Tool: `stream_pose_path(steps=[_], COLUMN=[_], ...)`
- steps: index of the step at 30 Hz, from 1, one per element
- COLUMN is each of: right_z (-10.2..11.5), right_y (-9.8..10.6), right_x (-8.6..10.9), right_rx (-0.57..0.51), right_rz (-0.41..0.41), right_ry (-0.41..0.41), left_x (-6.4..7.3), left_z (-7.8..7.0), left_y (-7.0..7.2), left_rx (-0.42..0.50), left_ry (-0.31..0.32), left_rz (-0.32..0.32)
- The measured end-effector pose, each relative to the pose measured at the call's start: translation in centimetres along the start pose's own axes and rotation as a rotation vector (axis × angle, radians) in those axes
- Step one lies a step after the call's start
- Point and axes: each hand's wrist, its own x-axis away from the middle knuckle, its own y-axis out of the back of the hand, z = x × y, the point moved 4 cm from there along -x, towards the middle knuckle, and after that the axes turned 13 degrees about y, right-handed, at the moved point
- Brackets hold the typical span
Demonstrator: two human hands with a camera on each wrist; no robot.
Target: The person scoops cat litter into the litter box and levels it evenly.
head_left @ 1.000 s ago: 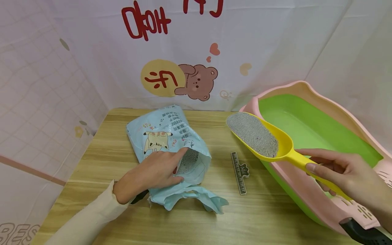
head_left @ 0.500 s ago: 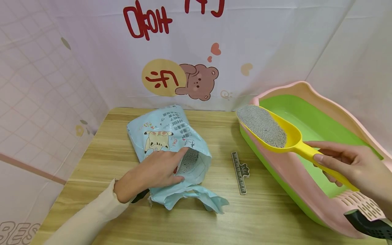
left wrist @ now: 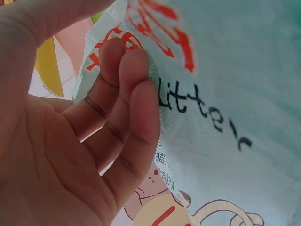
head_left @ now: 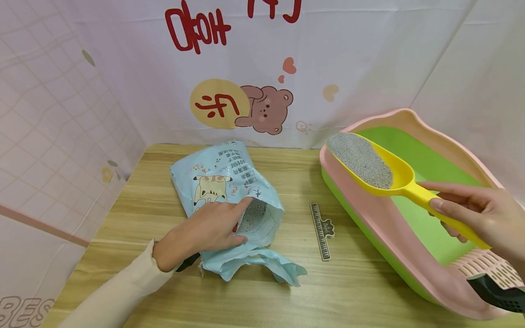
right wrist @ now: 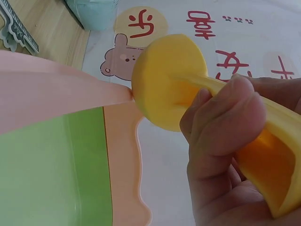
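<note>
Head view: the yellow scoop, loaded with grey granules, has shifted rightward and slightly away from the wearer; its bowl now overlaps the near rim of the pink-and-green tray. The right hand is clamped on the handle. The left hand remains at the mouth of the blue bag, thumb and forefinger apart beside the opening. By judgement, the load has passed from bag side to tray side, unspilled as far as visible.

Left wrist view: the left hand's fingers are curled against the bag's printed film, holding its edge.

Right wrist view: the right hand's fingers wrap the scoop handle; contact between bowl and rim cannot be told.
</note>
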Motion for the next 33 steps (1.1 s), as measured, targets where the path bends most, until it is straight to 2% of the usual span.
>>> stream_pose_path(steps=[3, 15, 24, 33], right_z=[-0.1, -1.4, -2.8, -4.6], right_y=[0.2, 1.4, 2.6, 3.5], right_x=[-0.2, -0.9, -1.2, -2.1], right_rx=[-0.035, -0.098, -0.075, 0.008], right_rz=[0.005, -0.038, -0.061, -0.055], right_ry=[0.041, 0.071, -0.014, -0.104], left_x=[0.0, 0.0, 0.0, 0.0], left_z=[0.0, 0.0, 0.0, 0.1], left_y=[0.0, 0.0, 0.0, 0.0], left_rx=[0.000, 0.002, -0.001, 0.007], left_ry=[0.004, 0.019, 0.010, 0.017], left_rz=[0.001, 0.013, 0.006, 0.015])
